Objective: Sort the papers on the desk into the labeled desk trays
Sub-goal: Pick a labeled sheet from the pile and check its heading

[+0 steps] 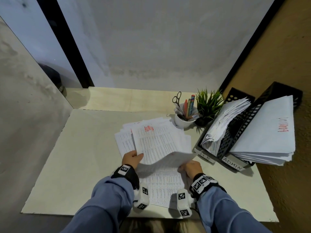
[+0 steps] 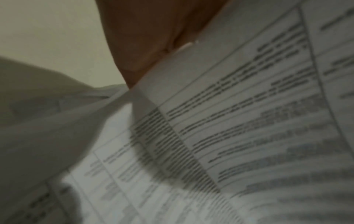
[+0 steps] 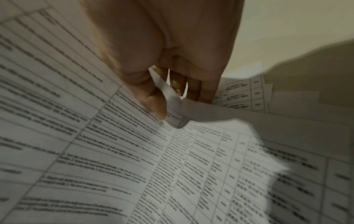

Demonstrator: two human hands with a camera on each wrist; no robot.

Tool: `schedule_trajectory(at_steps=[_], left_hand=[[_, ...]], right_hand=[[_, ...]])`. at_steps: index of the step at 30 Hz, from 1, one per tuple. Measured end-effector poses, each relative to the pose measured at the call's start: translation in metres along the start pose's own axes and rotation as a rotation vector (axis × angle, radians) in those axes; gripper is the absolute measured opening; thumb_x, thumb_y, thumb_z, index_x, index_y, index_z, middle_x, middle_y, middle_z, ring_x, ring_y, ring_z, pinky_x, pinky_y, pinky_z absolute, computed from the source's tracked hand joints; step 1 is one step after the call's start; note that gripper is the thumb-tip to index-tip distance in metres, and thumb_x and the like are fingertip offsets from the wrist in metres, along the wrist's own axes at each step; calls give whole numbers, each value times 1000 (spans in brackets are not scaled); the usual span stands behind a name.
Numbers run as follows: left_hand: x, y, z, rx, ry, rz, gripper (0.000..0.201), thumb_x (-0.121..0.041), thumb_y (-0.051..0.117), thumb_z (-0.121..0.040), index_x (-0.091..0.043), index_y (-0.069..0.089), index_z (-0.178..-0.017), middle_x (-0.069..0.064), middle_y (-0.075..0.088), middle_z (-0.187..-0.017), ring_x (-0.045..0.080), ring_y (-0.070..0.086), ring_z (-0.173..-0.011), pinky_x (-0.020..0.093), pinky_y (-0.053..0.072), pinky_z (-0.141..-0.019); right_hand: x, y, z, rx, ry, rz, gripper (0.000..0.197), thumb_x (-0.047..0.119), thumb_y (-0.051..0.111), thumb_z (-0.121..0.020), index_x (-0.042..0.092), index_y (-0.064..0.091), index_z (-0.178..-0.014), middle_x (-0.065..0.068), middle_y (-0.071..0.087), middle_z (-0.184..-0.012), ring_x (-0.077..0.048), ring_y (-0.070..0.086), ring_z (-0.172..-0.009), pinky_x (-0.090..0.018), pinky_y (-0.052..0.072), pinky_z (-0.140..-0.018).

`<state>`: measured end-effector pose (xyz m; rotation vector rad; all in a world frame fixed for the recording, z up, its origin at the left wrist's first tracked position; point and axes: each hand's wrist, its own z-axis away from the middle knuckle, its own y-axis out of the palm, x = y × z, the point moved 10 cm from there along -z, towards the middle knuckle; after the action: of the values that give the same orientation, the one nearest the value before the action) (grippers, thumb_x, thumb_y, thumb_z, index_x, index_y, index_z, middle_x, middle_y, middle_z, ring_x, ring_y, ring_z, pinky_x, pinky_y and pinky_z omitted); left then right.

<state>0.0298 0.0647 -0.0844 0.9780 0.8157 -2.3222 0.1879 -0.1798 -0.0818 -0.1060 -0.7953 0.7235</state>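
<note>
A loose pile of printed papers (image 1: pixel 161 179) lies on the desk in front of me. My left hand (image 1: pixel 133 157) pinches the left edge of the top sheet (image 1: pixel 156 142), marked ADMIN in red. My right hand (image 1: pixel 190 167) pinches a corner of a lifted, blurred sheet (image 1: pixel 173 158) that curls between both hands. Thumb and fingers of the right hand (image 3: pixel 168 94) clamp that paper corner over the printed sheets (image 3: pixel 114 151). The left hand (image 2: pixel 149 45) grips a sheet's edge (image 2: pixel 249 106). At the right stand two black trays labelled HR (image 1: pixel 206 156) and ADMIN (image 1: pixel 233 163), both holding paper stacks.
A white cup (image 1: pixel 184 121) with scissors and pens and a small potted plant (image 1: pixel 208 105) stand behind the pile, beside the HR tray. Bare desk (image 1: pixel 84 157) stretches to the left. Grey walls close in behind and left, a brown wall on the right.
</note>
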Motion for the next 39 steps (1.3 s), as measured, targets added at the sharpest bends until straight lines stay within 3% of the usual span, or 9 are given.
schedule_trajectory(at_steps=[2,5,9,13,19,25,29,34,39], left_hand=[[-7,-1,3,-16,65,-76,20,-15,61,-89,-3,56,-74,17,55,-72,29,55,-72,34,43,-66],[-17,-6,8,-13,132,-52,22,-6,48,-94,4,59,-111,28,60,-115,38,58,-106,44,45,-95],[-13,-11,10,27,200,103,43,4,38,-89,-28,66,-90,5,69,-104,22,62,-98,36,46,-92],[-17,-10,21,73,218,151,54,20,29,-79,-21,61,-63,-2,59,-71,19,50,-75,28,39,-72],[-8,-27,14,-32,145,275,36,15,45,-83,-12,69,-83,17,72,-89,38,68,-87,53,54,-86],[-35,-42,33,-188,166,358,35,-19,57,-91,-23,58,-57,-4,56,-59,13,49,-58,32,43,-72],[-80,-26,51,-17,202,460,58,-73,36,-83,-28,60,-110,-6,66,-109,12,61,-100,34,45,-96],[-150,-39,93,-79,514,378,24,-21,67,-86,-17,64,-109,-1,70,-103,8,68,-91,23,55,-78],[-142,-36,100,-72,516,362,14,-15,65,-87,-19,66,-100,-9,70,-91,-2,68,-80,14,54,-68]], right_hand=[[1,1,3,6,8,-44,20,-18,63,-62,1,61,-61,-14,64,-77,-31,61,-83,-37,53,-75],[11,-4,6,-31,-66,-167,24,-26,55,-65,-2,58,-60,-11,59,-70,-31,56,-77,-34,47,-70],[27,-21,5,-115,-154,-83,29,-11,60,-76,13,52,-60,-2,53,-65,-22,54,-76,-21,40,-67],[33,-18,7,-66,-141,-146,31,-9,61,-79,15,48,-63,-1,53,-64,-10,51,-56,-8,40,-39],[32,3,13,20,-86,-373,31,-23,56,-70,0,57,-91,-15,62,-83,-27,59,-76,-30,48,-64],[57,18,27,152,-167,-568,27,-22,44,-81,-3,63,-84,-17,68,-94,-31,63,-87,-33,50,-73],[102,2,54,108,-351,-610,33,-18,41,-86,6,63,-88,-2,69,-79,-18,65,-77,-18,52,-57],[158,-27,100,44,-662,-540,31,-10,50,-87,14,65,-100,4,69,-90,-1,68,-77,-13,52,-66],[144,-34,121,-51,-723,-430,31,-9,56,-84,21,64,-85,6,67,-84,1,64,-75,-18,54,-65]])
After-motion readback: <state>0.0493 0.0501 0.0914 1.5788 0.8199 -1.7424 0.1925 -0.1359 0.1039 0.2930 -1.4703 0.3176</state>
